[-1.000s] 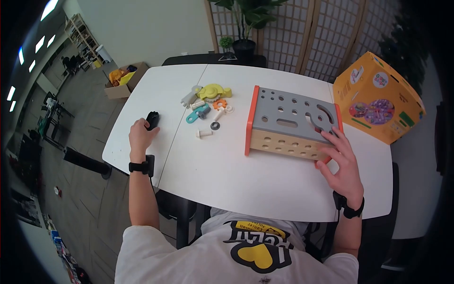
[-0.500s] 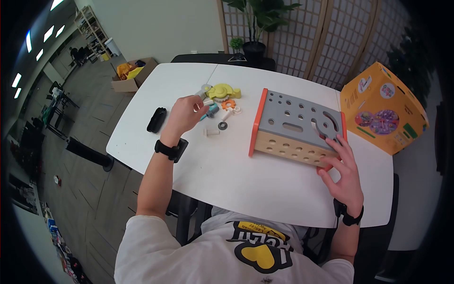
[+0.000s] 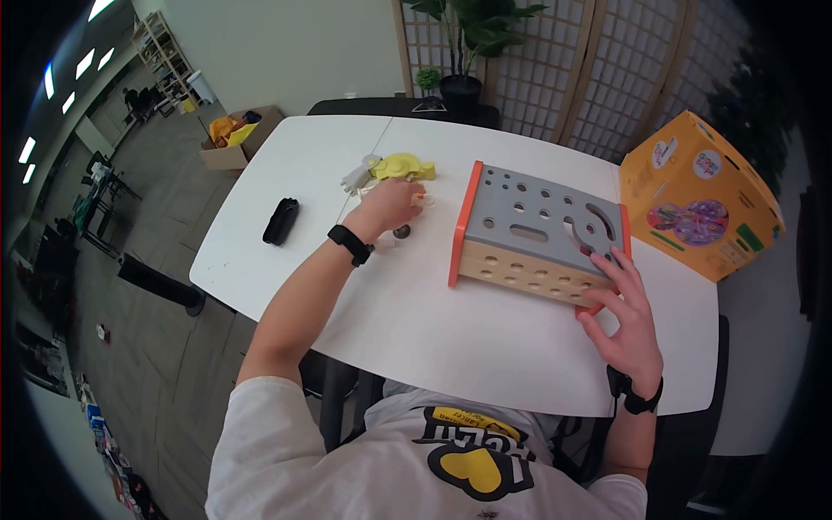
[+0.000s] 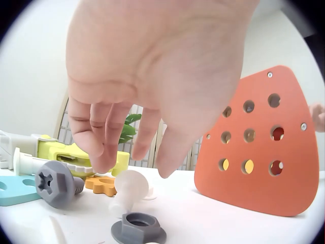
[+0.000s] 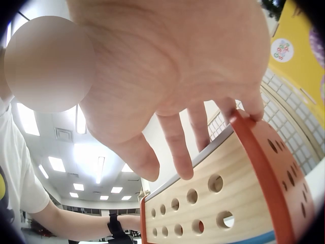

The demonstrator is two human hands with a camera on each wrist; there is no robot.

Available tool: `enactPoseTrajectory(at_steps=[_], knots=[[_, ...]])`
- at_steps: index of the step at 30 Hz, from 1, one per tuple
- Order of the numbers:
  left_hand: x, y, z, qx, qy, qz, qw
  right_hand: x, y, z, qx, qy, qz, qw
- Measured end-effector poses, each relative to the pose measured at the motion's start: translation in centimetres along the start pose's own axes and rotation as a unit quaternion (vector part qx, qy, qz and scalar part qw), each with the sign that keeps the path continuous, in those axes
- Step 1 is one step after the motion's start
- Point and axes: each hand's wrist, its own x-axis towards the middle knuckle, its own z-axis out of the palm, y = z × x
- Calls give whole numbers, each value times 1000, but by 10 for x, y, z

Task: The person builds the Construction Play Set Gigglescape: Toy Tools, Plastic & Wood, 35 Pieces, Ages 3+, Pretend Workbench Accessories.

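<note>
My left hand (image 3: 388, 208) reaches over the loose toy parts, its fingers hanging down with nothing between them. Below and around them in the left wrist view are a white round-headed piece (image 4: 131, 185), a grey nut (image 4: 138, 229), a grey bolt (image 4: 53, 185), an orange gear (image 4: 101, 185) and a teal strip (image 4: 18, 190). A yellow toy piece (image 3: 403, 166) lies just beyond the hand. My right hand (image 3: 631, 334) rests loosely spread at the near right corner of a toy workbench (image 3: 537, 230), fingertips on its grey top. The workbench has wooden sides and red end panels (image 4: 259, 152).
A black case (image 3: 281, 221) lies on the left part of the white table (image 3: 390, 329). The orange-yellow toy box (image 3: 698, 199) stands at the right, behind the workbench. Past the table's far left edge is a cardboard box (image 3: 227, 156) with coloured things inside.
My left hand has left the black case and moved right, lowering over the loose parts. My right hand has stayed at the workbench corner. The head view has shifted slightly.
</note>
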Motion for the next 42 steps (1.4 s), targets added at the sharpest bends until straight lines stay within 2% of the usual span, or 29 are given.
enactPoseTrajectory(at_steps=[3,11,14,17,21,23,25,29,30,33,34,35,37,40,42], knots=[[12,2,4,43,-35,18,998,-1,0,0,3,0,0,1000],[9,14,-2,17,-34,-33,999,-3,4,0,-1,-1,-9,1000],[7,10,-7,-14,1,-34,999,-2,2,1,-5,0,-6,1000],[5,9,-11,3,-11,-25,1000,-2,1,1,-4,-2,0,1000],[3,20,-26,-56,-2,-67,996,-2,1,1,8,-3,-14,1000],[1,40,-53,-99,2,-89,991,-4,3,-1,13,-2,-21,1000],[5,47,-67,-59,100,3,993,-4,6,-2,21,-6,-33,999],[-7,115,-136,-67,135,1,989,-5,13,-6,84,-8,-39,996],[-6,119,-142,-86,147,40,985,-5,16,-6,104,4,-29,994],[-11,152,-157,-145,114,118,976,-4,16,-7,90,58,11,994],[-10,161,-155,-165,110,172,965,-2,15,-7,74,80,25,994],[-9,173,-155,-191,72,177,963,0,12,-7,65,76,33,994],[-3,197,-144,-226,62,236,943,5,9,-7,48,69,48,995],[10,218,-122,-241,18,280,929,7,10,-4,32,77,46,995],[16,230,-117,-221,-15,276,936,8,10,-5,36,76,50,995]])
